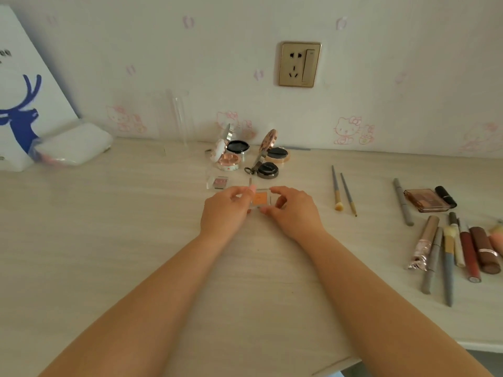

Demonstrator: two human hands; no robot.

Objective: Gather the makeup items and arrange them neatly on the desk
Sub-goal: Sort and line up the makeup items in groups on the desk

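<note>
A small clear case with an orange pan (260, 200) sits at the middle of the desk (136, 240), held from both sides. My left hand (226, 210) grips its left edge and my right hand (292, 210) grips its right edge. Just behind and to the left lies a similar clear case with a pink pan (219, 182). Several open round compacts (245, 155) stand in a cluster near the wall. Two thin brushes (343, 190) lie to the right of my hands.
At the right lie a brown palette (424, 200), a grey pencil (402, 201) and a heap of lipsticks, tubes and brushes (460, 248). A white bag with a blue deer (24, 104) and a wrapped white pack (73, 146) stand at the back left. A clear stand (179, 121) leans against the wall.
</note>
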